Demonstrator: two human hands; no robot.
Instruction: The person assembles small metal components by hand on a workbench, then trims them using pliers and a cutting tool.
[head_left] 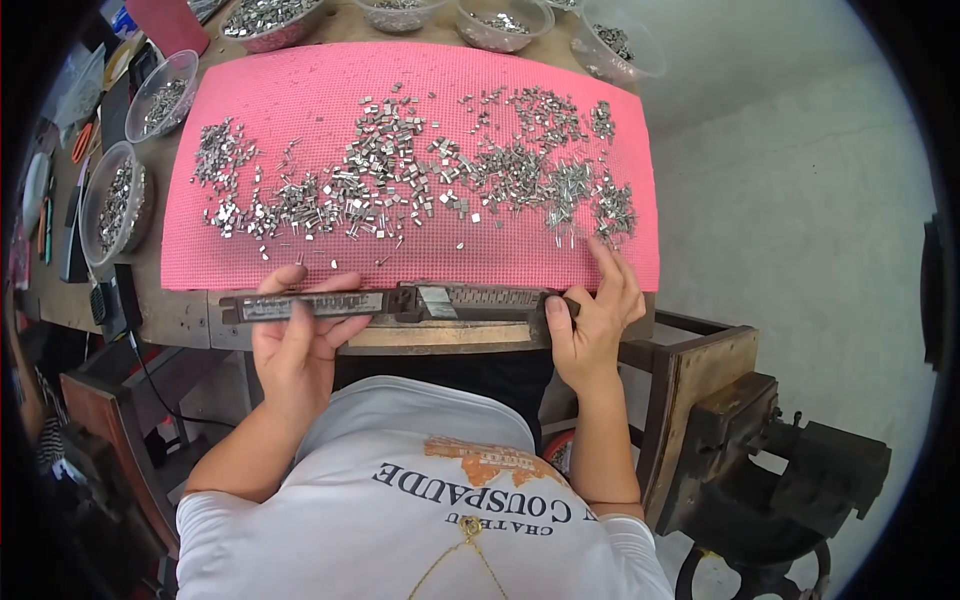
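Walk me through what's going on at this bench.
The person's left hand grips the left part of a long dark bar, held level along the near edge of a pink mat. The right hand is at the bar's right end; how firmly it grips is unclear. Small shiny metal pieces lie across the mat in loose, uneven heaps. Clear bowls with more metal pieces stand along the mat's far and left sides.
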